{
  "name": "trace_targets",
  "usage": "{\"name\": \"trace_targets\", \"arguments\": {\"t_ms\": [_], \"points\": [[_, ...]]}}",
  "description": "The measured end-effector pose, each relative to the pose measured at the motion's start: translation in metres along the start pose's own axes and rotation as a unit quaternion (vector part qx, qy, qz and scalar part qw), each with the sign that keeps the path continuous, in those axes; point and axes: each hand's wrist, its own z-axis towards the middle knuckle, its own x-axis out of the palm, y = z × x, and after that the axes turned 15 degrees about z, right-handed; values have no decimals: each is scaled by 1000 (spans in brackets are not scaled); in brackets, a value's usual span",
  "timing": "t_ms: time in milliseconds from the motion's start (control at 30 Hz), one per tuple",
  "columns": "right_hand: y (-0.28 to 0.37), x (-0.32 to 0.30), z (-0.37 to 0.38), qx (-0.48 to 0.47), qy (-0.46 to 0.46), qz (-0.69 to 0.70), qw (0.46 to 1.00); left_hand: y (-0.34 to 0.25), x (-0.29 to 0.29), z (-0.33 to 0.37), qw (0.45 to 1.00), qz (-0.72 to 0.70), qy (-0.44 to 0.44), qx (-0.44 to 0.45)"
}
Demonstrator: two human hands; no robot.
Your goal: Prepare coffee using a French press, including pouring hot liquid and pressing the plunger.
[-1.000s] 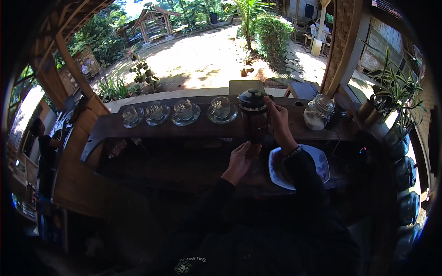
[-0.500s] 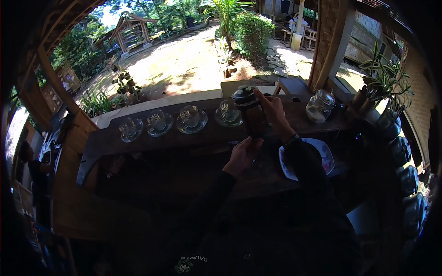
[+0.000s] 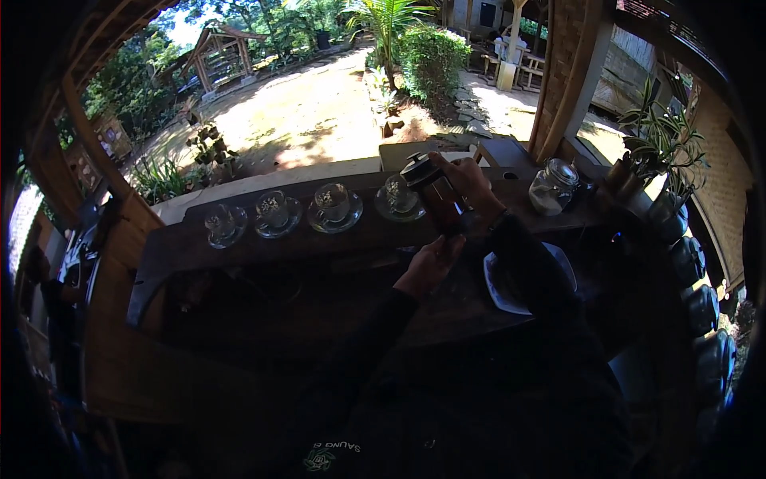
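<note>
Head view: French press (image 3: 447,201) now tilts further, lid leaning toward the rightmost glass cup (image 3: 396,195). Right hand (image 3: 469,184) wraps its upper side; left hand (image 3: 429,267) touches its base, closure too dark to tell.

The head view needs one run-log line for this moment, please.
right grip: holds French press, upper part; left grip: at its base; press: tilted, lid on; four glass cups: on saucers

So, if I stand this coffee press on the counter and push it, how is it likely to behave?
The coffee press may tip, being taller than wide. Its see-through body suggests glass, so probably fragile. Brown contents seem to show inside, possibly adding weight.
</note>
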Motion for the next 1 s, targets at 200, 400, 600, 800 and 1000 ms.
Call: {"name": "trace_targets", "arguments": {"t_ms": [200, 400, 600, 800, 1000], "points": [[-14, 2, 30, -23, 31, -79, 996, 0, 22, 1, 998, -54, -3, -28], [1, 10, 33, -38, 71, -112, 990, -6, 28, -3, 998, -68, 6, -14], [-8, 7, 48, -71, 62, -147, 985, -6, 47, 0, 997, -69, -15, -27], [1, 7, 47, -76, 78, -150, 983, -6, 50, 1, 995, -98, 0, -11], [-3, 7, 53, -97, 101, -140, 980, -2, 47, 13, 992, -126, -15, -23]]}}
